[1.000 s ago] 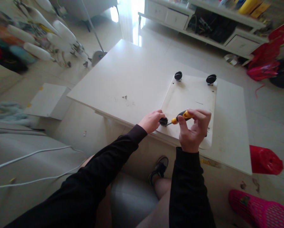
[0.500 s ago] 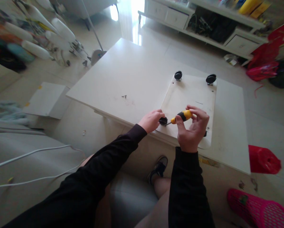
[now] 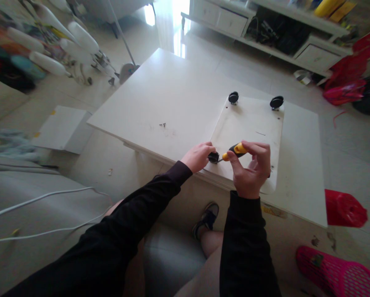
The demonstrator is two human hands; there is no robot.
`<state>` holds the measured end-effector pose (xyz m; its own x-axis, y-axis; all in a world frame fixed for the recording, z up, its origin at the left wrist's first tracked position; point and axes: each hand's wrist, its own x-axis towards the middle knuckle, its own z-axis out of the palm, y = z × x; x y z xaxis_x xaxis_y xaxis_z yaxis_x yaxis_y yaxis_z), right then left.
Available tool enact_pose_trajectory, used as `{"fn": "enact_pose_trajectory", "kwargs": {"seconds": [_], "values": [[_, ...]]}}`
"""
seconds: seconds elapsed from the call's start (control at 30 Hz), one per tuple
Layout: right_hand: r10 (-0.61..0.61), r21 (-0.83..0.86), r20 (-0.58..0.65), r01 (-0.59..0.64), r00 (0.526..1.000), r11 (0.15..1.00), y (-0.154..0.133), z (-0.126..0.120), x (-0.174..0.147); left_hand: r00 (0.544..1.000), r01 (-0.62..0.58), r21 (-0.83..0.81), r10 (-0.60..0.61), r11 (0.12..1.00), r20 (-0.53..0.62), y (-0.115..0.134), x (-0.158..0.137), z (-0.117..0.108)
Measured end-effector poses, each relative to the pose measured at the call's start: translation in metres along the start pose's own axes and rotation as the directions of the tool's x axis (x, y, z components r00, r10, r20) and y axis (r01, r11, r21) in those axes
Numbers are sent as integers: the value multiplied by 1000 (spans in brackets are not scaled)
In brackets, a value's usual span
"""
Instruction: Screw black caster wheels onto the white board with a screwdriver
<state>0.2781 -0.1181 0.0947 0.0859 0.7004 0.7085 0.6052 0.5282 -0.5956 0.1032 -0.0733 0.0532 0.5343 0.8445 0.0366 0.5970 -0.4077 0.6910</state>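
Observation:
A white board (image 3: 249, 123) lies flat on the white table, with black caster wheels at its corners. My left hand (image 3: 198, 157) grips the near-left caster wheel (image 3: 213, 157). In my right hand (image 3: 251, 170) is a yellow and black screwdriver (image 3: 235, 151), held slantwise between thumb and fingers. Its tip points down at the base of that caster; the screw itself is too small to make out. At the far edge stand a far-left caster (image 3: 233, 97) and a far-right caster (image 3: 276, 102). My right hand mostly hides the near-right caster.
Several small dark screws (image 3: 163, 125) lie on the white table (image 3: 135, 103), left of the board. A white box (image 3: 62, 128) sits on the floor at left. Below the table's right end are a red bag (image 3: 345, 208) and a pink mesh basket (image 3: 336, 268).
The screwdriver's handle has turned slightly in my right hand, and the fingers have shifted around it. My left hand stays on the caster. The whole view has drifted very slightly.

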Motion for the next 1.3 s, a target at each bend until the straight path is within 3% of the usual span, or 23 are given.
{"fn": "enact_pose_trajectory", "kwargs": {"seconds": [0.07, 0.27, 0.5, 0.73, 1.0, 1.3], "values": [[4, -5, -7, -4, 1000, 1000, 0, 0, 0, 1000, -3, 2, 3, 1000, 0, 0, 0, 0], [80, 150, 135, -100, 988, 984, 1, 3, -7, 1000, -17, 18, 17, 1000, -5, -1, 1, 1], [4, 75, -15, -3, 1000, 997, 7, 5, -4, 1000, -10, 17, 10, 1000, -1, -1, 0, 1], [82, 142, 110, -98, 991, 985, 5, 4, -8, 1000, -8, 18, 8, 1000, 2, -1, 1, 1], [48, 99, 85, -56, 995, 994, 7, 4, -7, 1000, -10, 11, 10, 1000, -8, -1, 0, 1], [8, 46, -43, -6, 999, 999, 3, 5, -10, 999, -31, 17, 31, 999, 12, -3, 1, 2]]}}
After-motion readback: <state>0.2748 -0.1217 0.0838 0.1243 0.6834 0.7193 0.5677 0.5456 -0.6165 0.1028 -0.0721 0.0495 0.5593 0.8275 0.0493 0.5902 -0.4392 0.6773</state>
